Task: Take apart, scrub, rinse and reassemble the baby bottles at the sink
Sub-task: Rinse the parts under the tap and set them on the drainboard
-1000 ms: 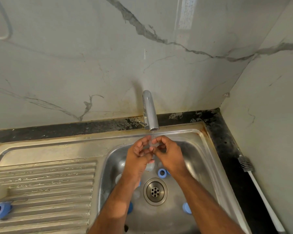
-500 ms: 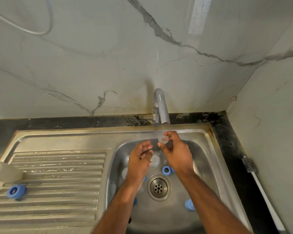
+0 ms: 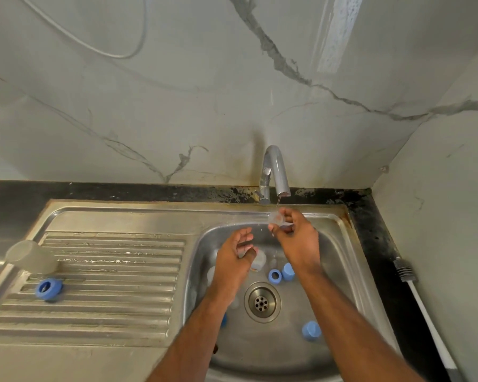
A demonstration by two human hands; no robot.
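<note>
Clear teat pinched under tap trickle; blue rings scattered in basin.

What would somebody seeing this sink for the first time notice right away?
Probably the right hand pinching a small clear bottle part under the thin trickle from the tap, with the left hand open just beside it over the basin. Next, the blue bottle rings: several lie around the drain, and one blue ring sits on the ribbed draining board at the left.
</note>
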